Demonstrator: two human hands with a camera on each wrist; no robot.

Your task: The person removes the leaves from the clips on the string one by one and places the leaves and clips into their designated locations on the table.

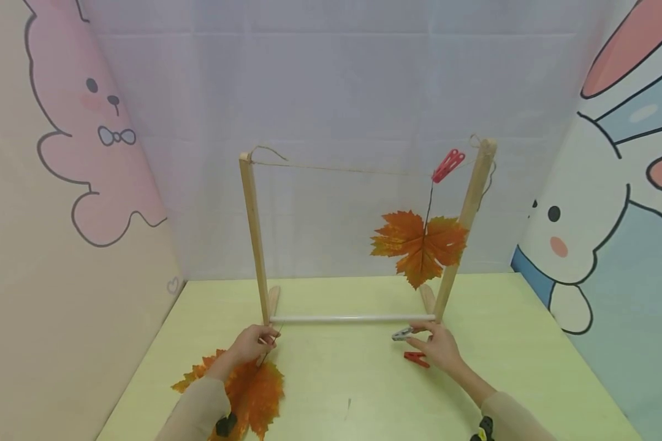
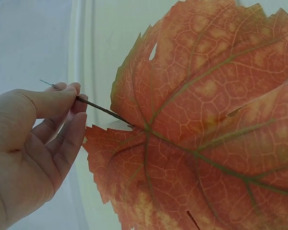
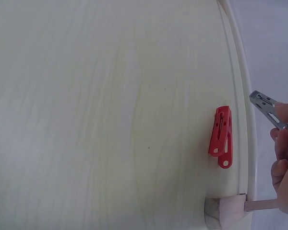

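Note:
My left hand (image 1: pixel 252 343) pinches the thin dark stem of an orange artificial maple leaf (image 2: pixel 206 110) between thumb and fingertips. The leaf spreads below and behind that hand, partly under the forearm in the head view. In my right hand (image 1: pixel 439 348) a grey clothespin (image 3: pixel 268 106) is held between thumb and fingers. A red clothespin (image 3: pixel 222 136) lies on the table just below the right hand. Another orange leaf (image 1: pixel 421 245) hangs by its stem from a red clothespin (image 1: pixel 448 165) on the twine (image 1: pixel 336 169), near the right post.
Two wooden posts (image 1: pixel 255 239) on feet hold the twine, joined low down by a white rod (image 1: pixel 353 318). The pale yellow table (image 1: pixel 342 380) ends at a white curtain (image 1: pixel 331 92). Cartoon-printed walls (image 1: pixel 596 233) stand on both sides.

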